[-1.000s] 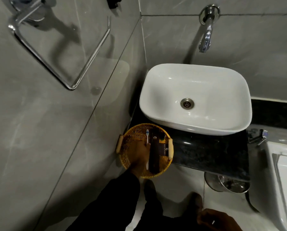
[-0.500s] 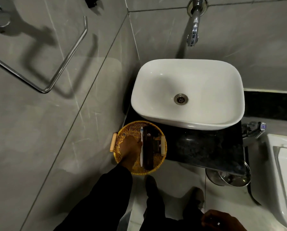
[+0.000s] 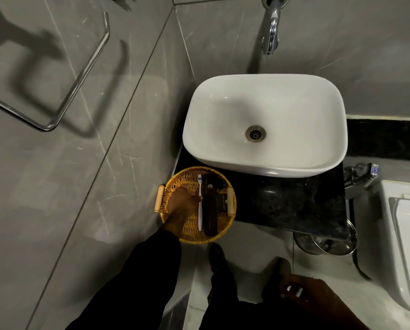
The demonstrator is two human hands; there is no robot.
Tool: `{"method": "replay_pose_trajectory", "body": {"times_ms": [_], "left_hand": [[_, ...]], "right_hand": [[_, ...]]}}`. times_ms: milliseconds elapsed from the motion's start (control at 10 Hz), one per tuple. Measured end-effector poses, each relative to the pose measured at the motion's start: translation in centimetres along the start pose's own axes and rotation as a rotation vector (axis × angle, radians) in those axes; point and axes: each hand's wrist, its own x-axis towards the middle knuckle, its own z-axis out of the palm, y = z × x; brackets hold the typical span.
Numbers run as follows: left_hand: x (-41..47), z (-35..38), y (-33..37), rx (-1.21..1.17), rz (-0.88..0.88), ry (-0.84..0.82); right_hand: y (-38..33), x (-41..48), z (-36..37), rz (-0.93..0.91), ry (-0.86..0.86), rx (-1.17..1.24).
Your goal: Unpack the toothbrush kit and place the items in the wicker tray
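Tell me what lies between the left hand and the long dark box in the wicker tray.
In the head view, the white toothbrush lies lengthwise between the left hand and the long dark box, bristles toward the sink. The fingertips seem to touch its handle.

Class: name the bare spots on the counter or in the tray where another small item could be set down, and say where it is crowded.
Free: the black counter between the wicker tray and the sink. Crowded: the tray's middle, where the left hand, the toothbrush and the dark box lie close.
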Motion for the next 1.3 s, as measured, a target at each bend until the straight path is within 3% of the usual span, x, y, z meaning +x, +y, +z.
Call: {"method": "replay_pose_trajectory", "body": {"times_ms": [200, 400, 600, 900, 1300], "left_hand": [[-0.1, -0.1, -0.2, -0.033, 0.028, 0.004], [0.0, -0.2, 0.0, -0.027, 0.084, -0.001], [0.6, -1.0, -0.4, 0.005, 0.074, -0.017], [0.8, -1.6, -0.6, 0.065, 0.085, -0.052], [-0.7, -1.0, -1.4, 0.009, 0.132, 0.029]], "right_hand": [[-10.5, 6.1, -1.1, -0.35, 0.088, -0.106], [-17.3, 11.7, 0.3, -0.428, 0.201, -0.365], [-18.5, 13.6, 2.2, -0.35, 0.201, -0.459], [-17.2, 14.1, 3.8, -0.389, 0.184, -0.527], [-15.4, 12.5, 2.4, -0.456, 0.275, -0.389]]}}
